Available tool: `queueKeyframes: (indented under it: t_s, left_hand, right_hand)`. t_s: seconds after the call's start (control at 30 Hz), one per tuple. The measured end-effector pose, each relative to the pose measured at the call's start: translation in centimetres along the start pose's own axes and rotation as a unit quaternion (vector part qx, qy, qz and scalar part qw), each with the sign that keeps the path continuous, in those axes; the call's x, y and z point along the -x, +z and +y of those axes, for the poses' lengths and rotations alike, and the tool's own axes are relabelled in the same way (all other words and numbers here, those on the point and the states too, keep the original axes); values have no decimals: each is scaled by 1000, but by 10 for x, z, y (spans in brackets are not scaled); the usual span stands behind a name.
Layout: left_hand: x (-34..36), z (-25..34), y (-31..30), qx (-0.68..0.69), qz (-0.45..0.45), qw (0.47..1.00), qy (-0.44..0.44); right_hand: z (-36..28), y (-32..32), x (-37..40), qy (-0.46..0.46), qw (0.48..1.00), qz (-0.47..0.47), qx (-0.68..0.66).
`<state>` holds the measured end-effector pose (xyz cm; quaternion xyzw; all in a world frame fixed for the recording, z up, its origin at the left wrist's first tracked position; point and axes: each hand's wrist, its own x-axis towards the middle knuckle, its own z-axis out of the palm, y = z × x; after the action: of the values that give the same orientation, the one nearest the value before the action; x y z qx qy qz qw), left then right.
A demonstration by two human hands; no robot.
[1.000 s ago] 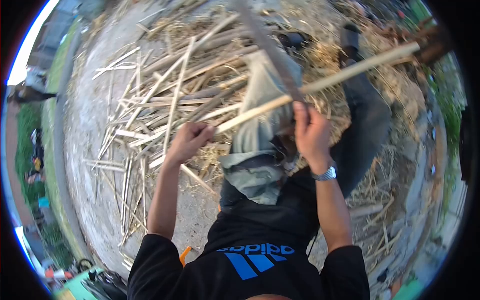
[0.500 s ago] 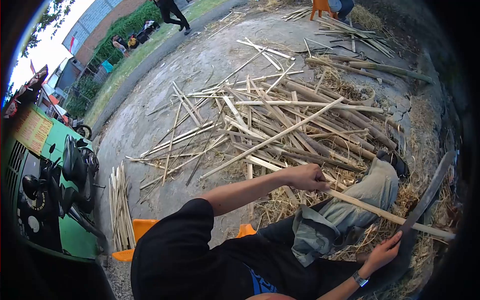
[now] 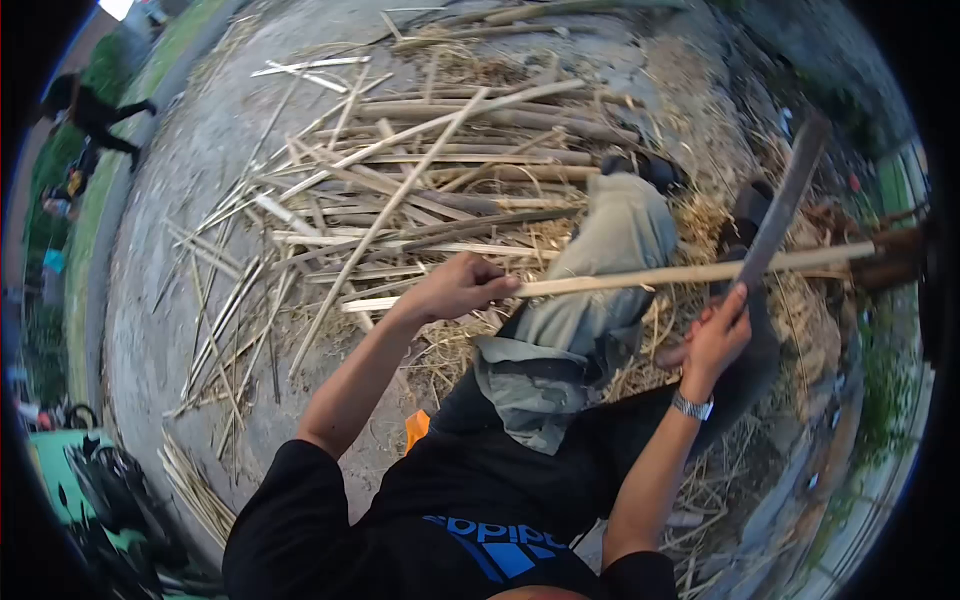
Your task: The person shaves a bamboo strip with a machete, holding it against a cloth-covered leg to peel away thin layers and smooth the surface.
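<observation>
My left hand [image 3: 458, 288] is closed on one end of a long pale bamboo strip [image 3: 610, 281]. The strip runs across my view to the right, passing over the grey-green cloth [image 3: 622, 225] draped on my leg. My right hand [image 3: 716, 338] grips a machete [image 3: 787, 205] by its handle, the end of which shows below the fingers. The long dark blade points up and away, crossing the strip at a steep angle just beyond my right fingers. Past that crossing, the strip's far end sticks out to the right.
A heap of split bamboo strips and poles [image 3: 490, 128] covers the ground ahead. More strips [image 3: 196, 488] lie bundled at lower left, near a motorbike [image 3: 112, 500]. Fibrous shavings [image 3: 700, 222] surround my legs. A person in dark clothes [image 3: 95, 115] walks at upper left.
My view has swung down and to the right, so the heap appears further left. The strip now lies nearly level across the view. Both hands keep their hold on strip and machete.
</observation>
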<state>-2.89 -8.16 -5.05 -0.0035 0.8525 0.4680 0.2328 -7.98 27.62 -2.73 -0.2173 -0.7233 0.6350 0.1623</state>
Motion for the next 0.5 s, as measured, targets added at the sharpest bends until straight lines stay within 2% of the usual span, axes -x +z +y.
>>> queueKeyframes:
  t_s: [0.03,0.07,0.1,0.13,0.17,0.23,0.3,0.37,0.43,0.47,0.5]
  left_hand:
    - [-2,2,1,20,-5,1000,13]
    - [4,16,2,43,11,999,20]
    - [4,16,1,29,9,1000,6]
    - [2,11,0,16,8,1000,10]
    - [4,14,1,19,44,999,19]
    - [-1,5,-7,6,29,1000,10]
    - [1,8,-8,9,26,1000,3]
    - [3,13,-8,2,32,999,-3]
    - [-3,12,-8,-4,48,999,1]
    - [-7,4,-11,-3,24,1000,4]
    - [-7,7,-11,-14,13,1000,9]
  right_hand:
    - [-4,3,6,14,999,-25,-25]
    - [0,3,14,-11,998,-56,33]
    - [17,2,24,-88,983,-90,135]
    - [24,5,39,-204,949,-136,198]
    - [17,7,57,-239,940,-160,185]
    - [10,-6,54,-213,927,-203,233]
    - [12,-17,24,-230,937,-129,230]
    - [5,-26,-14,-177,962,-18,206]
    - [8,-20,-31,-154,971,16,182]
    - [10,-17,-31,-140,976,34,162]
    - [14,-12,-20,-152,970,16,189]
